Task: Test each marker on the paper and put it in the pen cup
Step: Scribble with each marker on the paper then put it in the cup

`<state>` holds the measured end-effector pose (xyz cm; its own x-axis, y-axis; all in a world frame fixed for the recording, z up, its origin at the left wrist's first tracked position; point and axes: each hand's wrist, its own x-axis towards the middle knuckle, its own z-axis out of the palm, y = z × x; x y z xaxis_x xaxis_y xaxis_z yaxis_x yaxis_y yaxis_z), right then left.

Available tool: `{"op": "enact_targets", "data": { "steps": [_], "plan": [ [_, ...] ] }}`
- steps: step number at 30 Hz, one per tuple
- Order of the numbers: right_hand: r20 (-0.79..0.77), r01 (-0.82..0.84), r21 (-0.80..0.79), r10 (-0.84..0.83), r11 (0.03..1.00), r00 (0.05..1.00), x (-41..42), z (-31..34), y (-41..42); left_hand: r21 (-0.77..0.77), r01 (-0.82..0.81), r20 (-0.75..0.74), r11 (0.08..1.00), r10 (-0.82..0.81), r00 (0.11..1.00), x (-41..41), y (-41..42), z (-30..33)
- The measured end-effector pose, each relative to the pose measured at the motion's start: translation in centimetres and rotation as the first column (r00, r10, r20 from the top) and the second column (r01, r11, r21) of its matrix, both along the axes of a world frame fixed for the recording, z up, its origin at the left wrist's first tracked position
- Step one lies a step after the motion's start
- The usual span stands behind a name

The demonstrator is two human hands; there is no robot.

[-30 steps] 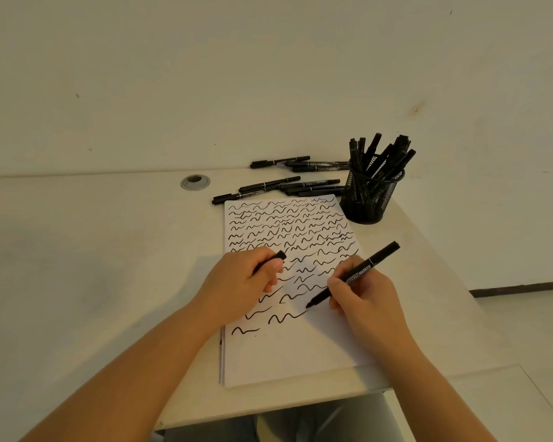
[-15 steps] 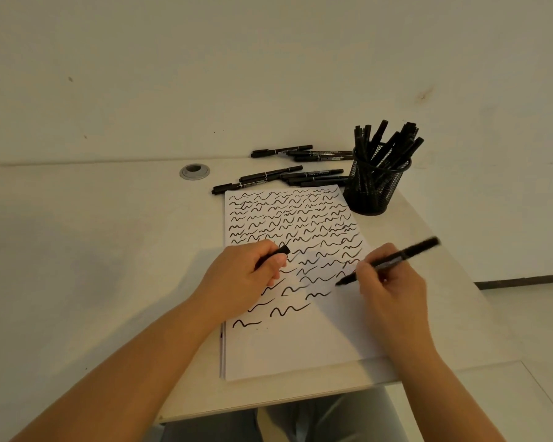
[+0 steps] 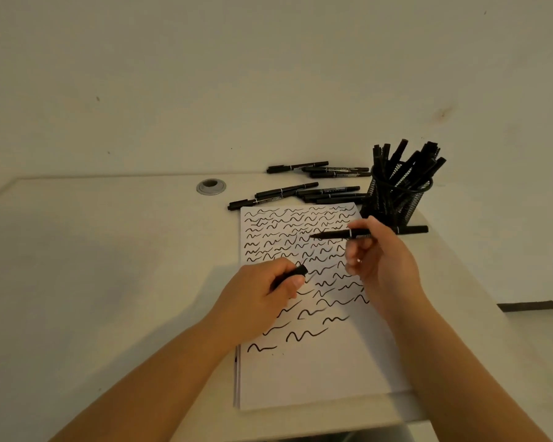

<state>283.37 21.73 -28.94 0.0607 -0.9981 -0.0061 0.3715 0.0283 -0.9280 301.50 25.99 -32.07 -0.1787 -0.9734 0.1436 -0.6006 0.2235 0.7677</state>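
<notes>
My right hand [image 3: 382,261] holds an uncapped black marker [image 3: 339,234] level above the paper [image 3: 316,371], tip pointing left. My left hand [image 3: 259,298] rests on the sheet and pinches the marker's black cap [image 3: 296,272]. The white paper is covered with rows of black squiggles down to its lower third. A black mesh pen cup [image 3: 393,199] stands at the paper's far right corner with several markers upright in it. Several more black markers [image 3: 300,193] lie on the desk beyond the paper.
The paper lies on a pale desk [image 3: 109,266] against a white wall. A round grey cable grommet [image 3: 210,186] sits at the back. The desk's right edge runs close to my right forearm, with floor beyond.
My right hand has lifted the marker off the paper and turned it level, moving up and toward the cup side. A new squiggle lies at the lower right. My left hand stays put.
</notes>
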Motion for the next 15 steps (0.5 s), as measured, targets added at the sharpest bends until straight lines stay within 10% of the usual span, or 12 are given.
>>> {"op": "enact_targets", "data": {
  "steps": [15],
  "plan": [
    [0.08, -0.078, 0.037, 0.075, 0.996, 0.994, -0.42, -1.21, 0.51, -0.017, 0.049, 0.002, 0.999, -0.049, 0.999, -0.04, 0.21, 0.25]
  ]
}}
